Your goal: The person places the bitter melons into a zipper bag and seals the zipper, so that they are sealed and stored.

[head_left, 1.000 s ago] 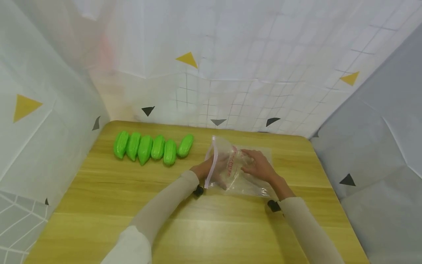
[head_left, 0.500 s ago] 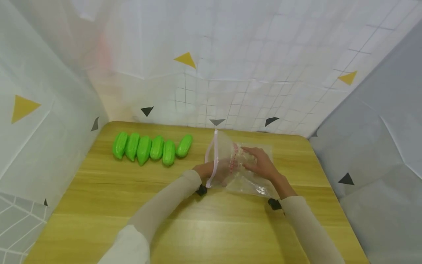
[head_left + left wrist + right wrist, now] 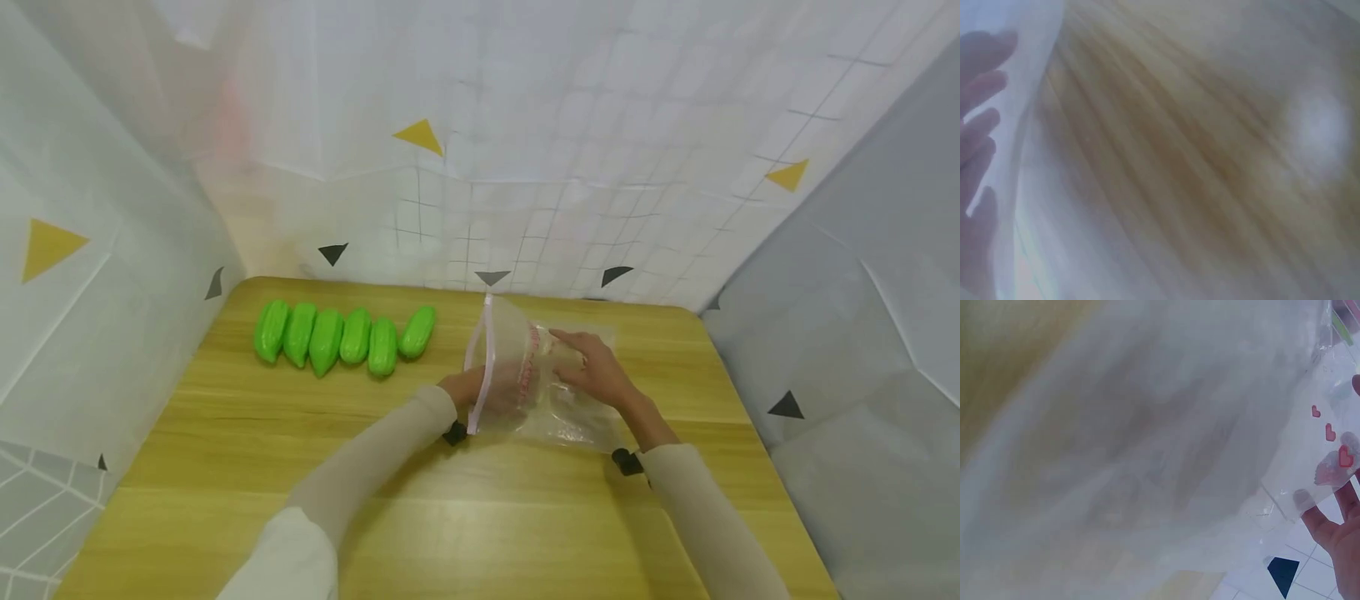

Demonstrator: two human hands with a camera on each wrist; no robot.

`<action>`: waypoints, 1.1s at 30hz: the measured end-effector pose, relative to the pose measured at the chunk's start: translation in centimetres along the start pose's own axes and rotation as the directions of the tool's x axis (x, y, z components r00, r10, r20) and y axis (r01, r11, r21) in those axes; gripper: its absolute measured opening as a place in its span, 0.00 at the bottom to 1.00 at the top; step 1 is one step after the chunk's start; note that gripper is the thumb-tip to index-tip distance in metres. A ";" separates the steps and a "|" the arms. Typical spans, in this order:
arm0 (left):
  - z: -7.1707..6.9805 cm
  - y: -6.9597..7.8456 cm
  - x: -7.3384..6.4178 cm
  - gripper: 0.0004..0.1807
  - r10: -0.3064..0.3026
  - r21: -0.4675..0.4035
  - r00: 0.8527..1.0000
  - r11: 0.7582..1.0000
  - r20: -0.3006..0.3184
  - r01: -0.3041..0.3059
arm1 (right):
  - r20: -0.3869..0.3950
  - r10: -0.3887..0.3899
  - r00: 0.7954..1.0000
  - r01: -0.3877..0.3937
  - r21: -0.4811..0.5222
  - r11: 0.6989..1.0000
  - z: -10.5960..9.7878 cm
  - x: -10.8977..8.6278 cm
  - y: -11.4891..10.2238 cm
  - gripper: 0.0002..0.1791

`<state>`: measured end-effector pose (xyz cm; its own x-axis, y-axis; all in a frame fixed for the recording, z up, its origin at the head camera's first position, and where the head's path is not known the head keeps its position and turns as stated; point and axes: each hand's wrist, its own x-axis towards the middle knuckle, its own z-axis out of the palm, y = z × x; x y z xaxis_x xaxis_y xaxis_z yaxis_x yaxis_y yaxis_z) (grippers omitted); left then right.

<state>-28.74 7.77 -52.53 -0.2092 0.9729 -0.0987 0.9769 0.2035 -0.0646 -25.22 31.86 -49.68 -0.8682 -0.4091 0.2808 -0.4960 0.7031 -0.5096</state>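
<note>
A clear zip-top plastic bag (image 3: 540,417) with red print lies on the table right of centre, its pale pink zip edge (image 3: 487,367) raised and its mouth facing left. My left hand (image 3: 465,385) reaches through that mouth; the bag film blurs its fingers in the head view. In the left wrist view the left fingers (image 3: 982,125) look spread and nearly straight behind the film. My right hand (image 3: 596,371) touches the bag from outside, index finger extended and thumb apart from it. The right wrist view shows part of the right hand (image 3: 1344,544) against film with red hearts.
Several glossy green ridged toy vegetables (image 3: 325,342) stand in a row at the table's back left. The wooden table (image 3: 450,533) is enclosed by white sheeting (image 3: 360,208) at the back and sides. A black wrist mount (image 3: 627,461) sits by the right wrist.
My left hand has gone slightly deeper into the bag, and the bag's mouth stands taller and wider. My right hand stays at nearly the same place on the bag. The green vegetables stay put.
</note>
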 end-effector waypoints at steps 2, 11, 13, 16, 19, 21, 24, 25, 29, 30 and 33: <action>0.4 0.0 0.1 0.39 -0.073 -0.182 0.997 0.981 -0.021 0.068 | 0.006 0.007 1.000 -0.007 0.017 1.000 0.1 -0.1 -0.1 0.37; 1.8 -0.1 0.6 0.75 -0.172 -0.457 0.983 0.881 -0.071 0.121 | 0.094 0.074 0.993 -0.081 0.072 0.994 0.5 -0.4 -0.1 0.48; 1.7 0.0 0.7 0.78 -0.179 -0.472 0.980 0.874 -0.088 0.117 | 0.129 0.087 0.988 -0.095 0.056 0.994 0.5 -0.7 0.0 0.54; 1.9 0.1 0.5 0.80 -0.194 -0.497 0.976 0.859 -0.096 0.121 | 0.189 0.077 0.979 -0.087 0.043 0.995 0.6 -1.0 0.1 0.62; 2.3 0.1 0.3 0.82 -0.210 -0.556 0.973 0.822 -0.092 0.124 | 0.240 0.049 0.969 -0.055 0.022 0.998 0.8 -1.1 -0.2 0.70; 2.5 0.2 0.1 0.80 -0.213 -0.544 0.973 0.828 -0.084 0.134 | 0.264 0.037 0.964 -0.031 -0.024 0.999 0.9 -1.1 -0.2 0.72; 2.4 0.2 -0.2 0.76 -0.213 -0.529 0.974 0.837 -0.079 0.140 | 0.280 0.045 0.959 -0.020 -0.089 0.996 1.1 -1.1 -0.1 0.73; 2.3 0.2 -0.3 0.75 -0.215 -0.523 0.973 0.840 -0.079 0.144 | 0.285 0.050 0.957 -0.019 -0.111 0.994 1.2 -1.1 -0.1 0.72; 2.1 0.2 -0.2 0.75 -0.210 -0.505 0.972 0.853 -0.105 0.130 | 0.276 0.056 0.960 -0.028 -0.107 0.994 1.4 -1.1 0.1 0.65; 2.0 0.1 -0.2 0.74 -0.201 -0.483 0.974 0.867 -0.108 0.125 | 0.270 0.056 0.961 -0.030 -0.101 0.994 1.5 -1.1 0.1 0.62; 2.2 -0.3 -0.2 0.73 -0.194 -0.414 0.975 0.900 -0.106 0.134 | 0.243 0.062 0.968 -0.042 -0.088 0.995 1.6 -1.1 0.3 0.56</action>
<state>-29.10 7.29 -54.66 -0.3891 0.9210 0.0218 0.8692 0.3591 0.3399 -24.44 31.59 -51.44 -0.8685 -0.4939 0.0423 -0.4584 0.7677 -0.4477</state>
